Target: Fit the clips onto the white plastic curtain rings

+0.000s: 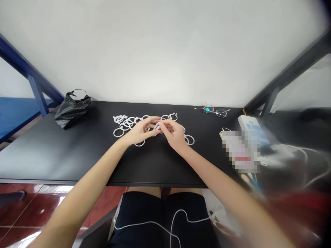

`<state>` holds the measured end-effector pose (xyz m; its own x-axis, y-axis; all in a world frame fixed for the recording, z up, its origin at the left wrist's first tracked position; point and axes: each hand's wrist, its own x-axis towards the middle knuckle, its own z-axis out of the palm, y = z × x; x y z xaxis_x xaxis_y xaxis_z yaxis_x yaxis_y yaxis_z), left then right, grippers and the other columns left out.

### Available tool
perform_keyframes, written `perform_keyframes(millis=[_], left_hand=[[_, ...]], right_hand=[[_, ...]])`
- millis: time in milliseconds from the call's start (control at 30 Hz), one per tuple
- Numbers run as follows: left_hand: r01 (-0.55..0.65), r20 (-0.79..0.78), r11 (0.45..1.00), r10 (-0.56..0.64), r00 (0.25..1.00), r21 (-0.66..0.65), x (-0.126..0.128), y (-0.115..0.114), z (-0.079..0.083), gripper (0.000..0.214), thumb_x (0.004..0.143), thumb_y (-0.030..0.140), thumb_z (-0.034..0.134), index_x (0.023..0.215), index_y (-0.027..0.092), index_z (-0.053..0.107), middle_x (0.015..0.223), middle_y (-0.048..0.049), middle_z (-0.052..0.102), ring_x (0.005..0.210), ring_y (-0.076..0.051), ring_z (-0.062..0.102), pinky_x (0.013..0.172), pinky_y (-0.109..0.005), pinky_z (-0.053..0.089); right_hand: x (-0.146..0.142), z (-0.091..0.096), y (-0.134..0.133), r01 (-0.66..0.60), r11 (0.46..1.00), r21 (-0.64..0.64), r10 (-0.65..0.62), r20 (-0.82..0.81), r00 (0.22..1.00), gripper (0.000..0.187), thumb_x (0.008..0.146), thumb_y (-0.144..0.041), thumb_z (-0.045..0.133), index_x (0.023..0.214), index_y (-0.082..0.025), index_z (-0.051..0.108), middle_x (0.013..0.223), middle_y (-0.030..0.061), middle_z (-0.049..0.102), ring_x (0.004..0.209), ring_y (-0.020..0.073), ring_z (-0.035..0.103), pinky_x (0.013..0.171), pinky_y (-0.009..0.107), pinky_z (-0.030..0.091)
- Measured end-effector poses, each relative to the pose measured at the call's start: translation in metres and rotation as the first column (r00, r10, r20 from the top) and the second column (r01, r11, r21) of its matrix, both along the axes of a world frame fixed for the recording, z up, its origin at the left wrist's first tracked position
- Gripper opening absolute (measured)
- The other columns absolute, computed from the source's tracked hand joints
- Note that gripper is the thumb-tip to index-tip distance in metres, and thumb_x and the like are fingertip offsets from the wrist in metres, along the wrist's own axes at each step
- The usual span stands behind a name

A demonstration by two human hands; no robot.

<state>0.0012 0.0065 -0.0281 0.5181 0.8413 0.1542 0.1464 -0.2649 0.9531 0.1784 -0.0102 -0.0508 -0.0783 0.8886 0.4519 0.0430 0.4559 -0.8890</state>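
Note:
Several white plastic rings [124, 124] lie scattered on the black table [77, 155], in the middle toward the back. My left hand [141, 132] and my right hand [174, 132] meet over the pile. Both pinch one white ring [157, 127] between their fingertips. More rings [190, 140] lie just right of my right hand, and one ring pokes out below my left hand.
A crumpled black plastic bag [72, 108] sits at the back left. Eyeglasses [216, 111] lie at the back right. A white power strip [252, 127], a blurred patch and white cables crowd the right side. A white wall stands behind the table.

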Motion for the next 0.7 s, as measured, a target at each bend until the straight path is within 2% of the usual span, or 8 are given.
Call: perform_keyframes(millis=[67,133,267,567,700], left_hand=[[0.114,-0.008,0.990,-0.115,0.993,-0.085,-0.0029,0.0004,0.0021,0.045,0.083,0.033,0.071,0.124,0.020,0.058,0.110,-0.0084,0.065,0.093,-0.018,0.067,0.072,-0.029,0.061],[0.152,-0.004,0.978,-0.154,0.988,-0.141,-0.0046,0.0010,0.0026,0.042,0.082,0.033,0.072,0.120,0.019,0.060,0.100,-0.0063,0.068,0.089,-0.018,0.069,0.071,-0.028,0.061],[0.151,-0.007,0.976,-0.154,0.988,-0.155,-0.0051,0.0013,0.0015,0.040,0.082,0.034,0.073,0.117,0.017,0.063,0.099,-0.0071,0.071,0.086,-0.019,0.072,0.071,-0.028,0.062],[0.156,0.004,0.979,-0.157,0.988,-0.133,-0.0042,-0.0005,0.0030,0.040,0.082,0.034,0.072,0.117,0.016,0.066,0.106,-0.0092,0.072,0.085,-0.018,0.073,0.078,-0.030,0.062],[0.121,-0.029,0.989,-0.123,0.992,-0.084,-0.0036,0.0009,0.0016,0.044,0.081,0.037,0.072,0.119,0.015,0.064,0.099,-0.0086,0.072,0.083,-0.018,0.072,0.076,-0.031,0.060]], right_hand=[[-0.0005,0.0021,-0.0016,-0.051,0.999,-0.007,0.052,0.007,0.999,0.021,0.089,-0.040,0.061,0.089,-0.020,0.067,0.082,0.0029,0.069,0.073,0.0152,0.069,0.067,0.029,0.058],[-0.0009,0.0040,-0.0029,-0.083,0.996,-0.013,0.083,0.015,0.996,0.020,0.090,-0.038,0.061,0.086,-0.019,0.066,0.077,0.0017,0.068,0.069,0.0139,0.068,0.064,0.027,0.057],[-0.0011,0.0070,-0.0038,-0.090,0.996,-0.022,0.091,0.016,0.996,0.019,0.090,-0.036,0.061,0.082,-0.019,0.065,0.073,-0.0001,0.067,0.063,0.0119,0.065,0.061,0.025,0.054],[0.0003,0.0078,-0.0041,-0.088,0.996,-0.007,0.089,0.019,0.996,0.020,0.089,-0.037,0.061,0.079,-0.020,0.064,0.072,-0.0006,0.066,0.063,0.0121,0.065,0.062,0.026,0.054],[-0.0017,0.0040,-0.0028,-0.075,0.997,-0.026,0.075,0.016,0.997,0.020,0.089,-0.040,0.060,0.087,-0.021,0.067,0.079,0.0015,0.069,0.069,0.0143,0.067,0.067,0.029,0.057]])
